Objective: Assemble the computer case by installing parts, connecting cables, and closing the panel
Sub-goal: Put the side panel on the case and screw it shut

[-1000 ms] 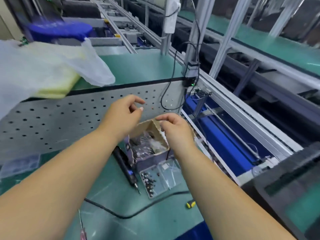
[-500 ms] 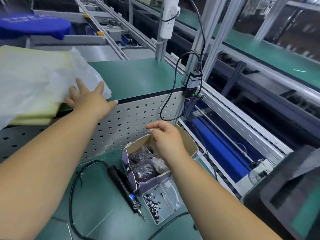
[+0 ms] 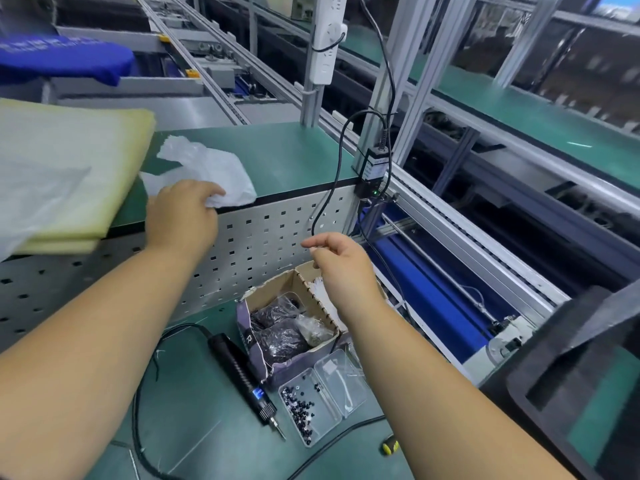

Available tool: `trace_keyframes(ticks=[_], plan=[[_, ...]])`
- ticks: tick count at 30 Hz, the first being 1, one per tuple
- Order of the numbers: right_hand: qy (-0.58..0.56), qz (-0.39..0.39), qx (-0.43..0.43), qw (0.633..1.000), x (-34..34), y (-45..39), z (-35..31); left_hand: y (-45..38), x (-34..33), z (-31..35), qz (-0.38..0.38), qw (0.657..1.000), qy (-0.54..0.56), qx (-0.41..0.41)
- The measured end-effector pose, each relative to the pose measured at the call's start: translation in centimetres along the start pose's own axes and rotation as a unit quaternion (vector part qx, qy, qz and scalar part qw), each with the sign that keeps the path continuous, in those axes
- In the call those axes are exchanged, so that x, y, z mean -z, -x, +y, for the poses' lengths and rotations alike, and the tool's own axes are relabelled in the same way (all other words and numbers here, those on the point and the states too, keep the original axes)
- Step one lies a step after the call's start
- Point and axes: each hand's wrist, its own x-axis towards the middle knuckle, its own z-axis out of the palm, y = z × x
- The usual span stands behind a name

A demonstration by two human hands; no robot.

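Since half a second ago, our left hand (image 3: 180, 216) has slid from the big bag on the foam sheets (image 3: 69, 168) to a small crumpled plastic bag (image 3: 207, 171) on the raised green shelf (image 3: 287, 157), and it now grips the near edge of this bag with curled fingers. Our right hand (image 3: 341, 268) has risen a little above the cardboard box (image 3: 294, 317); its thumb and first finger are pinched together, maybe on a thin white tie, but we cannot tell this for sure.

We judge that the step is to take small fastening parts for the assembly. To do it well, we should pull the bag toward the box slowly so nothing spills, and keep the pinch firm but light, because such parts slip easily.

The cardboard box has two compartments: the left one holds dark bags of parts and one clear bag, the right one holds white ties (image 3: 322, 292). Just in front of the box lies a clear plastic tray (image 3: 322, 396) with small dark screws in its left part. Left of the box lies the electric screwdriver (image 3: 242, 372). The computer case (image 3: 571, 393) shows, as we think, only as a dark edge far right of the box.
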Motion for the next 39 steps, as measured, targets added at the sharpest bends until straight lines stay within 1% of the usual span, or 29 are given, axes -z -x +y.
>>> trace_keyframes(ticks=[2, 4, 6, 8, 10, 12, 15, 18, 20, 22, 24, 26, 28, 31, 32, 36, 38, 39], plan=[[0.009, 0.023, 0.021, 0.999, 0.8, 0.2, -0.3, 0.6, 0.8, 1.8, 0.013, 0.992, 0.124, -0.019], [0.042, 0.048, 0.068, 0.996, 1.8, 0.5, -0.5, 1.3, 1.5, 3.9, -0.013, 0.965, 0.261, -0.004], [0.124, 0.076, 0.125, 0.981, 2.9, 0.9, -0.7, 2.3, 2.1, 6.0, -0.073, 0.926, 0.369, 0.024], [0.186, 0.098, 0.172, 0.962, 4.2, 1.5, -0.8, 3.3, 2.2, 7.5, -0.145, 0.888, 0.435, 0.020], [0.230, 0.106, 0.193, 0.948, 5.5, 2.3, -0.7, 4.3, 1.8, 8.9, -0.214, 0.833, 0.509, 0.030], [0.266, 0.094, 0.189, 0.941, 6.8, 3.4, -0.2, 5.4, 1.3, 10.6, -0.269, 0.775, 0.567, 0.069], [0.308, 0.073, 0.169, 0.933, 8.8, 5.3, 0.7, 7.3, 0.6, 13.1, -0.313, 0.727, 0.599, 0.119], [0.326, 0.072, 0.139, 0.932, 11.4, 7.7, 1.9, 9.3, 0.2, 15.6, -0.356, 0.654, 0.648, 0.161], [0.346, 0.074, 0.134, 0.926, 13.6, 9.7, 2.9, 10.9, 0.1, 17.3, -0.391, 0.610, 0.668, 0.169], [0.374, 0.062, 0.136, 0.916, 16.1, 12.0, 4.0, 13.0, 0.1, 19.7, -0.430, 0.574, 0.676, 0.170], [0.377, 0.057, 0.118, 0.917, 19.0, 14.3, 5.3, 15.4, -0.1, 22.6, -0.455, 0.545, 0.684, 0.170], [0.376, 0.070, 0.090, 0.920, 22.7, 17.0, 6.5, 18.1, -0.2, 26.2, -0.480, 0.517, 0.689, 0.164], [0.389, 0.085, 0.059, 0.916, 26.9, 20.0, 8.0, 20.8, -0.5, 30.4, -0.509, 0.496, 0.687, 0.152], [0.404, 0.124, 0.019, 0.906, 33.7, 25.0, 10.2, 25.3, -0.9, 37.5, -0.547, 0.486, 0.670, 0.126], [0.408, 0.140, 0.007, 0.902, 36.0, 26.8, 10.9, 26.9, -1.0, 40.0, -0.561, 0.478, 0.666, 0.112], [0.436, 0.196, -0.046, 0.877, 44.7, 34.1, 13.4, 33.3, -1.7, 49.5, -0.604, 0.426, 0.670, 0.067], [0.449, 0.221, -0.070, 0.863, 48.5, 37.4, 14.5, 36.4, -1.9, 53.8, -0.610, 0.422, 0.668, 0.056], [0.453, 0.232, -0.081, 0.857, 50.2, 38.9, 15.1, 37.9, -1.9, 55.9, -0.610, 0.429, 0.665, 0.048]])
